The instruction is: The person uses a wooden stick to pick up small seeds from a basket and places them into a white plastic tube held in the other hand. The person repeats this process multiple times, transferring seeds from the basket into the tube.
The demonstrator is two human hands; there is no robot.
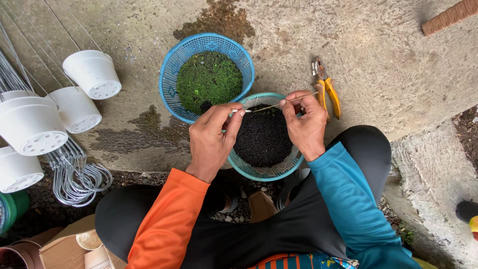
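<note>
While I pinch a thin wire (273, 106) between both hands, left hand (211, 142) closed on one end and right hand (304, 123) closed on the other, it sits right over the teal basket (283, 170) of dark soil. Just beyond is a blue basket (172, 69) of green moss, with yellow pliers (328, 92) beside my right hand on the concrete floor (388, 55).
</note>
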